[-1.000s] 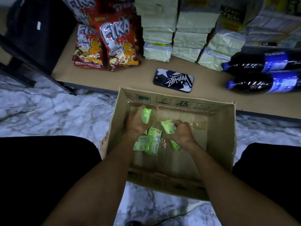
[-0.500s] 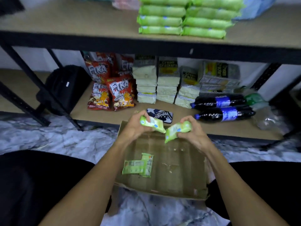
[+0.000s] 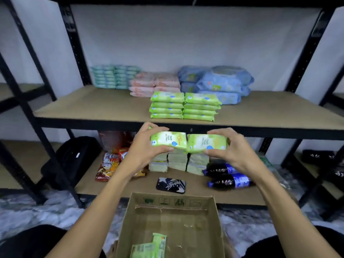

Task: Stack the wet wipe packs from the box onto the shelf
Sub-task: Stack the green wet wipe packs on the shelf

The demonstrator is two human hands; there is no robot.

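A: What just changed?

B: Both hands have lifted out of the box, up to just below the shelf edge. The left hand curls round the left pack; the right hand grips the right pack, the two touching end to end.

A: Meaning?

B: Likely next: placing them on the green stacks above (leftover packs lie in the box).
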